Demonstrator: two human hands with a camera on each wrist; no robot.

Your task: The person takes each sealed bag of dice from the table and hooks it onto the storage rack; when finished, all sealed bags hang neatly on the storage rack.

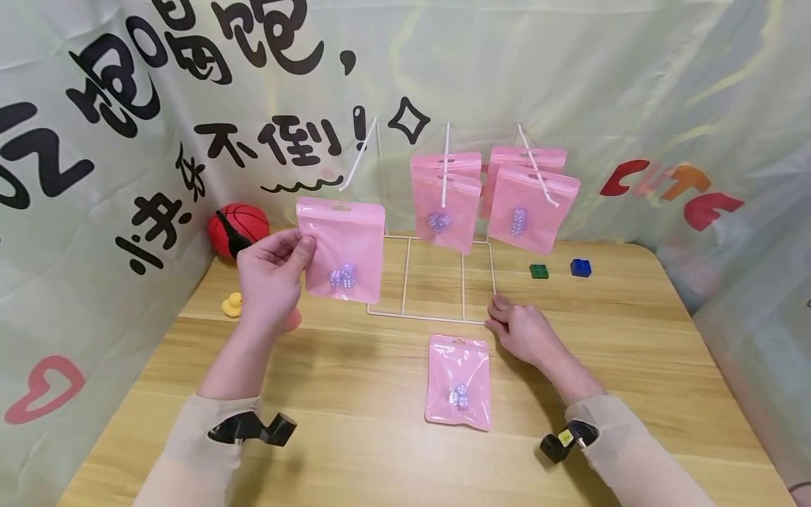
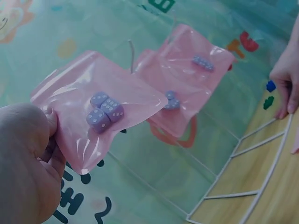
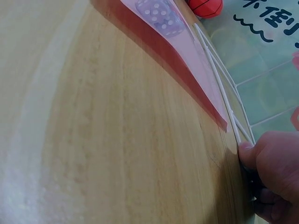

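My left hand (image 1: 272, 278) pinches the left edge of a pink zip bag (image 1: 345, 243) with purple dice (image 2: 105, 112) inside. The bag is upright, its hang hole just below the tip of the left prong (image 1: 357, 155) of a white wire rack (image 1: 437, 320); no prong shows through the hole. At the rack's front right corner, my right hand (image 1: 526, 331) grips the base wire between thumb and fingers. Similar bags hang on the middle prong (image 1: 446, 211) and the right prong (image 1: 535, 204). Another pink bag of dice (image 1: 457, 362) lies flat on the table before the rack.
A red toy basketball (image 1: 243, 229) and a yellow rubber duck (image 1: 233, 305) are at the left of the wooden table (image 1: 355, 451). A green brick (image 1: 539, 271) and a blue brick (image 1: 580, 267) lie at the back right. A printed curtain (image 1: 304, 84) hangs behind.
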